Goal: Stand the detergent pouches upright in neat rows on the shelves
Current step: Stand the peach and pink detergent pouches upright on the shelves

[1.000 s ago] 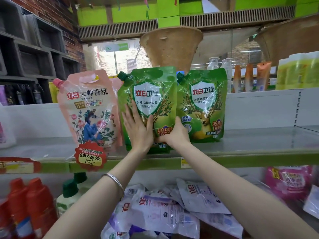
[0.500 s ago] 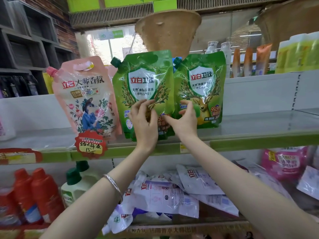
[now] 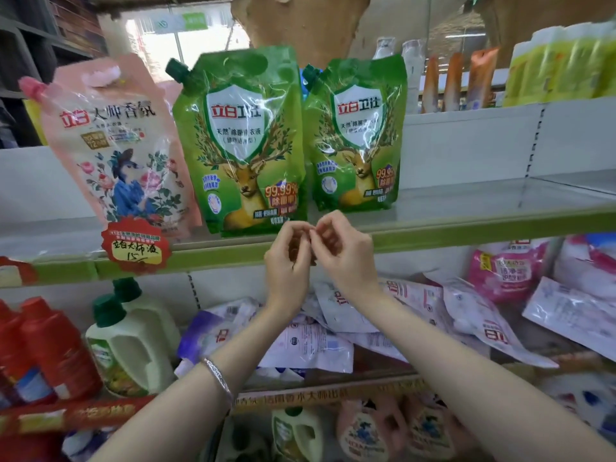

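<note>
Three pouches stand upright on the upper shelf (image 3: pixel 433 228), across the middle of the frame: a pink pouch (image 3: pixel 116 145) at the left, leaning a little to the left, then a green pouch (image 3: pixel 243 141) in the centre and a second green pouch (image 3: pixel 356 135) just to its right and slightly further back, the two touching or nearly so. That short row looks settled, and the long stretch of shelf to the right of it is bare

Both hands are free of the pouches, held just below the shelf edge in the centre of the frame. The left hand (image 3: pixel 286 258) and right hand (image 3: pixel 343 251) are loosely curled with fingertips meeting each other, gripping nothing that can be made out

Most of the job seems left: on the lower shelf, a heap of white and purple pouches (image 3: pixel 310 341) lies flat and overlapping, with pink and white pouches (image 3: pixel 506 271) slumped at the right. These likely need standing in rows next
</note>
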A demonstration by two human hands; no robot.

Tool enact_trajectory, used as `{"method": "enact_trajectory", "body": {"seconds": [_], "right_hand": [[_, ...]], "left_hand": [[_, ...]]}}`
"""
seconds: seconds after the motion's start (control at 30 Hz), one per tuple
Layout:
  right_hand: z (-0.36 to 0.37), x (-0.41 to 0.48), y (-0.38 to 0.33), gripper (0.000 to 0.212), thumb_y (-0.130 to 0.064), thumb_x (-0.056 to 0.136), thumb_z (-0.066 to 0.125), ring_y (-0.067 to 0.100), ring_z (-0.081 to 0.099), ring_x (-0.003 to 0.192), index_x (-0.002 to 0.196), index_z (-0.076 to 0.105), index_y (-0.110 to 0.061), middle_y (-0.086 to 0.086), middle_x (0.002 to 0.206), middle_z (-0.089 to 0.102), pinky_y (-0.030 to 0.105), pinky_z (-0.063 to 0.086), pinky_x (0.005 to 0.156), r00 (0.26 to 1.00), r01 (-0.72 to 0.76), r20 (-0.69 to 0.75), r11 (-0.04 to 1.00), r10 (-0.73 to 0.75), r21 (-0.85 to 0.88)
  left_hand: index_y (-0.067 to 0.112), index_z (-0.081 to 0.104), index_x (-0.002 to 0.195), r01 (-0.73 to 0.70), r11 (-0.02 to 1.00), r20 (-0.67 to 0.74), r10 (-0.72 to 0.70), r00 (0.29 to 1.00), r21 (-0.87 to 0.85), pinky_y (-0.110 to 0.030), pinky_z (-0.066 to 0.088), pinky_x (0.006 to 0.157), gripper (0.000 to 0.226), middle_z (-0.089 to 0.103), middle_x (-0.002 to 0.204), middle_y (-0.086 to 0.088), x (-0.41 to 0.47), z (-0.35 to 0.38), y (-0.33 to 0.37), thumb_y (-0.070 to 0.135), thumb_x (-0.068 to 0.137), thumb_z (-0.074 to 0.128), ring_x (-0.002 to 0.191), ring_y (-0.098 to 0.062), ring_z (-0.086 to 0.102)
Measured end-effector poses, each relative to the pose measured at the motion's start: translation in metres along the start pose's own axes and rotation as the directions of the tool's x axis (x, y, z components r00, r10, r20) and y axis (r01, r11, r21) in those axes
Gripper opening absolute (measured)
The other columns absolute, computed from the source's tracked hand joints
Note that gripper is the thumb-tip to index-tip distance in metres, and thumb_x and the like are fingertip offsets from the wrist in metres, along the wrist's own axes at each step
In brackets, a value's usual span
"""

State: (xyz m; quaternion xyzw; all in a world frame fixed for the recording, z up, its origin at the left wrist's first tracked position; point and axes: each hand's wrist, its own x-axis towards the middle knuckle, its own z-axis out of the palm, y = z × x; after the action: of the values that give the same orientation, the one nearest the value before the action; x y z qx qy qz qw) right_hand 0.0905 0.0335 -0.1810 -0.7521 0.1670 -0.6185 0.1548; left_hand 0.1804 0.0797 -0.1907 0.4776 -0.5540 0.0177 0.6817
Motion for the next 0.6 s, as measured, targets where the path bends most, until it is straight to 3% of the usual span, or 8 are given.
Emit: {"method": "enact_trajectory", "body": {"seconds": [0.13,0.27,0.4,0.5,0.6], "right_hand": [[0.001,-0.032,0.017,0.011,-0.017,0.084,0.059,0.01,0.055,0.052,0.079,0.059,-0.007,0.0,0.063,0.062,0.016,0.042,0.051,0.979,0.199,0.071,0.967,-0.19,-0.161],[0.005,-0.061,0.044,0.012,-0.018,0.085,0.056,0.013,0.058,0.049,0.078,0.062,-0.01,-0.001,0.059,0.062,0.019,0.043,0.044,0.933,0.324,0.25,0.907,-0.259,-0.27],[0.009,-0.083,0.07,0.014,-0.025,0.084,0.058,0.019,0.065,0.058,0.087,0.066,-0.014,0.0,0.071,0.069,0.021,0.047,0.048,0.92,0.18,0.39,0.928,-0.042,-0.327],[0.012,-0.093,0.091,0.029,-0.032,0.084,0.064,0.022,0.067,0.091,0.107,0.067,-0.014,0.003,0.104,0.072,0.023,0.044,0.072,0.865,0.051,0.475,0.916,0.158,-0.398],[0.017,-0.101,0.111,0.049,-0.043,0.085,0.062,0.021,0.051,0.123,0.127,0.056,-0.018,0.002,0.132,0.058,0.032,0.035,0.102,0.736,-0.024,0.593,0.888,0.327,-0.459]], "left_hand": [[0.029,0.058,0.09,-0.023,0.994,0.139,0.007,0.99,0.11,-0.025,0.05,0.062,0.017,0.061,0.077,0.02,-0.029,-0.016,-0.027,0.014,0.09,0.048,0.069,-0.001,0.059],[0.014,0.069,0.093,-0.013,0.96,0.243,-0.058,0.968,0.28,-0.019,0.05,0.067,0.027,0.067,0.083,0.01,-0.048,-0.031,-0.059,0.026,0.084,0.047,0.075,-0.003,0.061],[0.015,0.071,0.102,-0.059,0.856,0.324,-0.129,0.937,0.513,-0.019,0.043,0.081,0.04,0.071,0.101,0.0,-0.056,-0.044,-0.086,0.035,0.079,0.045,0.094,-0.01,0.061],[0.017,0.067,0.113,-0.108,0.762,0.402,-0.21,0.891,0.639,-0.027,0.04,0.091,0.051,0.068,0.115,-0.003,-0.058,-0.05,-0.108,0.043,0.072,0.05,0.107,-0.022,0.06],[0.016,0.067,0.114,-0.109,0.682,0.406,-0.292,0.866,0.723,-0.033,0.043,0.092,0.047,0.068,0.117,-0.004,-0.058,-0.055,-0.132,0.035,0.071,0.065,0.108,-0.026,0.062]]}}
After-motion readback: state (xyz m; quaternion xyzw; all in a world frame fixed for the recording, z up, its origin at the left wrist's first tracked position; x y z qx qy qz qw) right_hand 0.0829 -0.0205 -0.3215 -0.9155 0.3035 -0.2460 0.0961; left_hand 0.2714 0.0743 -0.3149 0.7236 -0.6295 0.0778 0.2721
